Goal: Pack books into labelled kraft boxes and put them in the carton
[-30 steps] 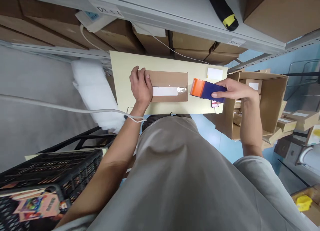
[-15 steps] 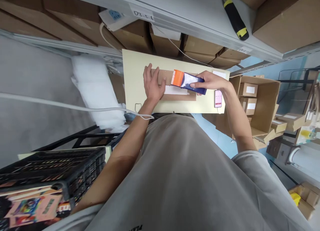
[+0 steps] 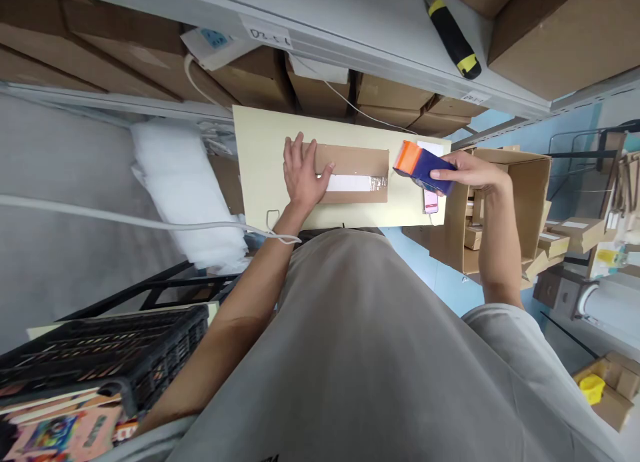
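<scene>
A long, flat cardboard box (image 3: 357, 159) lies on the pale yellow tabletop (image 3: 267, 162). A white strip (image 3: 345, 183) runs along the box, with shiny clear tape (image 3: 379, 183) at its right end. My left hand (image 3: 306, 174) rests on the left end of the box with its fingers spread. To the right of the box, my right hand (image 3: 463, 169) grips a blue and orange packing tape dispenser (image 3: 425, 167), held in the air over the table. Under the dispenser a phone with a pink screen (image 3: 431, 202) is partly covered.
Above the table, a grey shelf (image 3: 350, 22) holds a black and yellow cutter (image 3: 453, 35) and cardboard boxes. An open carton (image 3: 453, 232) stands at the right. White wrapping material (image 3: 175, 182), a cable (image 3: 150, 219) and a black crate (image 3: 165, 342) are on the left.
My right hand has moved right with the tape dispenser, off the box. The right part of the box and its clear tape now show. My left hand stays on the box.
</scene>
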`<state>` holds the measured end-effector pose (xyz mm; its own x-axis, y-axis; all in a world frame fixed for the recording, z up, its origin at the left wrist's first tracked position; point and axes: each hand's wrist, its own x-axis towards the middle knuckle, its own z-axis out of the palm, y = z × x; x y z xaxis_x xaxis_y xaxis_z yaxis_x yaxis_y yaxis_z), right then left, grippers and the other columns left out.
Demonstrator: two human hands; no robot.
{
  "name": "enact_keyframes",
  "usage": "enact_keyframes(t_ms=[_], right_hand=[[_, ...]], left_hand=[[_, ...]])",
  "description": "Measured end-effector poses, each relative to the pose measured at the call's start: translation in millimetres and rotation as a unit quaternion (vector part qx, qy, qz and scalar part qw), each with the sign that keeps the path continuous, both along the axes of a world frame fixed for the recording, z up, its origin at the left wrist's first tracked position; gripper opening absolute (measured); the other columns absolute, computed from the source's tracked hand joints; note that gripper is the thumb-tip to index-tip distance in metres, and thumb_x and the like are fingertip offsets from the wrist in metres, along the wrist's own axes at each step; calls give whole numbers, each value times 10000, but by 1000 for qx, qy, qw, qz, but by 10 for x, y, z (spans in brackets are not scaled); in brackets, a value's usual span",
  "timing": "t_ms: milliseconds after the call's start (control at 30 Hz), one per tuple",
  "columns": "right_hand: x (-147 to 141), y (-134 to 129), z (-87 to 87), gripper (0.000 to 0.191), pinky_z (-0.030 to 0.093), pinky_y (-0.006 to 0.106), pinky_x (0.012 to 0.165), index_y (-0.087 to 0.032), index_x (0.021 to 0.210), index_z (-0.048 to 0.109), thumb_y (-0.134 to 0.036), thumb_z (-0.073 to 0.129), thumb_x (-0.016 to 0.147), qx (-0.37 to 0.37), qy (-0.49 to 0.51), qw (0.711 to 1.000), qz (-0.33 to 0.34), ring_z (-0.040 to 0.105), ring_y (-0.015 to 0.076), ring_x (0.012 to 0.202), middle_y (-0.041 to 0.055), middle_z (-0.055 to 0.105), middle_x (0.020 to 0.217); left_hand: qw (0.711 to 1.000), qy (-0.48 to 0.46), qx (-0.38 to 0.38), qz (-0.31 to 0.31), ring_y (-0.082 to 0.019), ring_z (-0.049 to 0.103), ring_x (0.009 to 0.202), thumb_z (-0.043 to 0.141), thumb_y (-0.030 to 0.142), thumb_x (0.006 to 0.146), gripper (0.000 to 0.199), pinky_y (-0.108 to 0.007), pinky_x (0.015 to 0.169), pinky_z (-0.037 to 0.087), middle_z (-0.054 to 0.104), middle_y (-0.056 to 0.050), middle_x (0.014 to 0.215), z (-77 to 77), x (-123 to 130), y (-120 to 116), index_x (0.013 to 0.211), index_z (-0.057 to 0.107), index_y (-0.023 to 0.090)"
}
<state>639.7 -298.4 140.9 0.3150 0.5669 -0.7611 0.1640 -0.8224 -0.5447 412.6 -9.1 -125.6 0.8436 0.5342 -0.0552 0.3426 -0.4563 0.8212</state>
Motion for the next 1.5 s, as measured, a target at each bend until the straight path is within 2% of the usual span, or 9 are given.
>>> enact_keyframes(t_ms=[167, 367, 567, 900, 1000, 1133, 1233, 1333, 1500], right_hand=[[158, -498, 199, 808, 625, 392, 803, -233, 944, 810, -1014, 690, 772, -102, -46, 994, 9, 800, 325, 933, 94, 848, 883], [294, -889, 67, 814, 617, 392, 809, -222, 950, 833, -1007, 659, 820, -157, -55, 985, 42, 810, 333, 899, 122, 859, 890], [506, -1094, -309, 615, 628, 390, 838, -212, 913, 824, -820, 731, 932, -198, -22, 979, 39, 822, 308, 899, 116, 878, 960], [586, -865, -1391, 549, 572, 358, 764, -133, 1192, 835, -642, 744, 1008, -266, -147, 942, 144, 800, 330, 975, 183, 860, 1052], [545, -740, -1550, 606, 561, 352, 781, -100, 1309, 790, -631, 729, 1025, -266, -180, 934, 159, 793, 337, 1029, 219, 846, 1164], [501, -669, -1575, 621, 572, 370, 816, -87, 1373, 748, -607, 722, 1035, -262, -191, 930, 173, 789, 362, 1086, 244, 826, 1229], [478, -685, -1543, 593, 572, 371, 823, -88, 1376, 740, -585, 703, 1055, -264, -191, 930, 168, 792, 369, 1101, 250, 823, 1241], [458, -736, -1537, 585, 570, 368, 828, -99, 1374, 737, -593, 695, 1062, -267, -186, 932, 159, 794, 371, 1106, 252, 825, 1251], [421, -848, -1565, 604, 567, 358, 812, -126, 1355, 747, -643, 690, 1047, -260, -184, 936, 150, 794, 360, 1091, 232, 832, 1248]], left_hand=[[1000, 8, 8, 6, -438, 140, 1791, 729, 760, 938, 833, -678, 1458, 105, 399, -148, 1842, 85, 2, -11, 1599, 614, 267], [999, 30, 31, 4, -435, 147, 1790, 721, 729, 950, 786, -677, 1456, 70, 419, -157, 1830, 179, 4, -60, 1575, 621, 262], [998, 36, 55, 6, -428, 181, 1784, 690, 730, 965, 774, -678, 1458, 108, 442, -173, 1807, 177, 17, -65, 1569, 612, 253], [995, 64, 71, 6, -442, 174, 1783, 696, 685, 953, 767, -666, 1472, 83, 426, -194, 1798, 190, 34, -90, 1575, 597, 248], [995, 70, 75, 7, -437, 171, 1785, 701, 666, 955, 765, -652, 1477, 84, 421, -197, 1801, 178, 5, -70, 1583, 595, 241], [993, 78, 92, 13, -432, 159, 1789, 674, 646, 981, 750, -666, 1471, 42, 415, -207, 1814, 238, 0, -84, 1594, 602, 219], [994, 77, 81, 18, -428, 45, 1803, 628, 644, 1023, 752, -717, 1442, -60, 333, -181, 1870, 344, 136, -329, 1642, 568, 221], [995, 74, 67, -9, -408, -44, 1803, 635, 668, 1034, 789, -750, 1417, -80, 253, -132, 1910, 393, 381, -835, 1703, 515, 267], [983, 115, 69, -123, -481, -128, 1772, 902, 664, 842, 1166, -770, 1377, -166, 101, -186, 1927, 271, 666, -1511, 1795, 392, 228]])
